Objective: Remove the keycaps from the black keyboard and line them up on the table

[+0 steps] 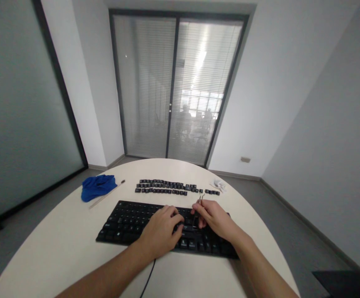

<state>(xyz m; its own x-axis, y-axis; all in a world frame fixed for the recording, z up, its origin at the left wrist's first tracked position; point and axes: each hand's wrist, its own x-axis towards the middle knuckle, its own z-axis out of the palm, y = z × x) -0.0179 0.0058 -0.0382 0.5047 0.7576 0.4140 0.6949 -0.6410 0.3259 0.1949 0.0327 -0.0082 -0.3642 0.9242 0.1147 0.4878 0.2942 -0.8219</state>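
A black keyboard (126, 223) lies on the round cream table, its upper part showing keycaps missing in places or too small to tell. My left hand (162, 229) rests over its middle, fingers curled down at the keys; whatever they may hold is hidden. To its right, my right hand (211, 216) is closed around a thin metal tool (202, 197) whose two prongs point up and away above the keyboard. Beyond the keyboard, loose black keycaps (164, 186) lie in rows, with a short separate group (212, 192) at the right.
A blue cloth (97, 187) lies at the table's left, beside a thin stick with a dark brush tip (108, 194). Crumpled white tissue (219, 185) sits at the back right. A black cable (148, 278) runs toward the near edge of the table (58, 248).
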